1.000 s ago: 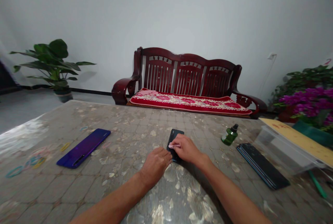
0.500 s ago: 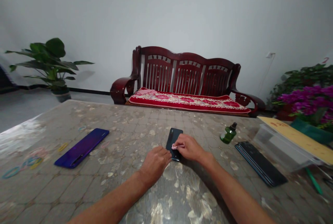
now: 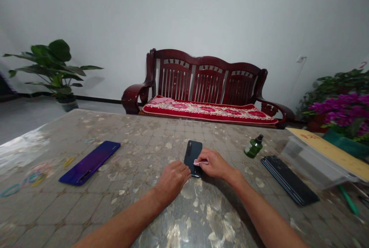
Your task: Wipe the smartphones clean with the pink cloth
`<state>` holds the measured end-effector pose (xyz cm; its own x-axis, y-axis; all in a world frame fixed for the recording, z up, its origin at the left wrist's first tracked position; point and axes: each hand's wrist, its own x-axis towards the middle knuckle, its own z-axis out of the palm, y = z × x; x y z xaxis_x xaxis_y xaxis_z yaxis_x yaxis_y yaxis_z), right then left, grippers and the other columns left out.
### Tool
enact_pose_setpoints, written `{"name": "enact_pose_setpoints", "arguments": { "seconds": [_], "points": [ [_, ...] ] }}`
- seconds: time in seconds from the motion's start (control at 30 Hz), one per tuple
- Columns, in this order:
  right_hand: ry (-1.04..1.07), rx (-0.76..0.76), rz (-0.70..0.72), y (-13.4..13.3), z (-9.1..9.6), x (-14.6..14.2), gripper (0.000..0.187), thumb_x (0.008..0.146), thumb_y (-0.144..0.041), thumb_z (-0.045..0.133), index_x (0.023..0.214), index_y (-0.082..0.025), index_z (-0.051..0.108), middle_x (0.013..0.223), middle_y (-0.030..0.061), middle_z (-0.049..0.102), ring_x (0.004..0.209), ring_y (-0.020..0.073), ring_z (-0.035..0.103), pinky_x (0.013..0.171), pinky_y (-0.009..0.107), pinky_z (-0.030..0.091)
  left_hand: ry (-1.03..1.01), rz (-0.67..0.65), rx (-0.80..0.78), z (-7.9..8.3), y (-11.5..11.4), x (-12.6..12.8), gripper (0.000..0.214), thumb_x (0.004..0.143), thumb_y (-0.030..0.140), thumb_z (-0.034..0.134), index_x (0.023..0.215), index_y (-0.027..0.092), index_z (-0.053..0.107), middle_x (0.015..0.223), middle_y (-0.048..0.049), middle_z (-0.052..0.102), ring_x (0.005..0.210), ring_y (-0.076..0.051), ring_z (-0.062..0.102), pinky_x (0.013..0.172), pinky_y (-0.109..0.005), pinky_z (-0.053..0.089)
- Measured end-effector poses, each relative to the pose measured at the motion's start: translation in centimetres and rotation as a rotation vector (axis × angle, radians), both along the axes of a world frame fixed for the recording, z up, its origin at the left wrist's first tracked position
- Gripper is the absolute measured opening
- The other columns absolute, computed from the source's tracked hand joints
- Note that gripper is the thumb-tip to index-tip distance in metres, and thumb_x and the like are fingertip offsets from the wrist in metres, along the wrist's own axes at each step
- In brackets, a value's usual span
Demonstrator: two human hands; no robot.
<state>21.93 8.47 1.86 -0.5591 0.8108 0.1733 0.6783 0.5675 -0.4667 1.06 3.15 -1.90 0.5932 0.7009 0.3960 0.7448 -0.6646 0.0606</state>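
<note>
A dark phone point(image 3: 192, 152) lies flat on the patterned table point(image 3: 138, 152) in the middle. My right hand point(image 3: 215, 164) is closed on a small pink cloth point(image 3: 198, 162) and presses it on the phone's right near edge. My left hand point(image 3: 172, 180) rests with curled fingers at the phone's near left corner, touching it.
A purple phone point(image 3: 90, 162) lies to the left, with several coloured rubber bands point(image 3: 34, 177) beyond it. To the right are a small green bottle point(image 3: 253, 147), a stack of dark phones point(image 3: 290, 180) and a clear plastic box point(image 3: 314, 161). A red wooden bench point(image 3: 207, 94) stands behind the table.
My right hand with the pink cloth has slid to the right across the phone, uncovering more of its surface. My left hand has stayed at the near corner.
</note>
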Motion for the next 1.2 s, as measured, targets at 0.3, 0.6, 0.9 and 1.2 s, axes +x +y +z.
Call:
{"name": "enact_pose_setpoints", "arguments": {
  "seconds": [0.3,0.6,0.9,1.2],
  "points": [
    [-0.164,0.145,-0.355,4.0,-0.2,-0.8,0.02,0.091,-0.019,0.055,0.092,-0.02,0.075,0.095,0.0067,0.068,0.091,0.0163,0.06,0.08,0.023,0.041,-0.016,-0.04,0.111,-0.6,0.4,0.0,0.015,0.095,0.018,0.057,0.084,0.018,0.066,0.081,-0.003,0.069,0.076,-0.019,0.062,0.072,-0.03,0.05],
    [-0.137,0.175,-0.196,3.3,-1.0,-3.3,0.021,0.09,-0.018,0.053,0.095,-0.021,0.074,0.094,0.006,0.068,0.092,0.0166,0.06,0.081,0.023,0.041,-0.095,-0.055,0.138,-0.6,0.4,-0.3,0.022,0.099,0.021,0.051,0.082,0.019,0.065,0.075,-0.0019,0.066,0.073,-0.017,0.061,0.071,-0.028,0.049],
    [-0.207,0.248,-0.283,5.3,-1.2,-4.0,0.026,0.095,-0.02,0.048,0.095,-0.019,0.074,0.097,0.0091,0.067,0.097,0.0194,0.058,0.087,0.027,0.041,-0.043,-0.071,0.115,-0.9,0.5,-0.5,0.019,0.098,0.02,0.051,0.086,0.018,0.065,0.078,-0.003,0.065,0.074,-0.017,0.06,0.072,-0.028,0.049],
    [-0.251,0.223,-0.313,6.9,-0.7,-4.3,0.025,0.093,-0.018,0.05,0.096,-0.019,0.074,0.098,0.0096,0.067,0.097,0.0199,0.058,0.087,0.026,0.041,-0.06,-0.045,0.11,-1.1,0.4,-0.6,0.023,0.1,0.021,0.047,0.088,0.019,0.067,0.079,-0.0045,0.065,0.076,-0.017,0.061,0.075,-0.028,0.051]
  ]
}}
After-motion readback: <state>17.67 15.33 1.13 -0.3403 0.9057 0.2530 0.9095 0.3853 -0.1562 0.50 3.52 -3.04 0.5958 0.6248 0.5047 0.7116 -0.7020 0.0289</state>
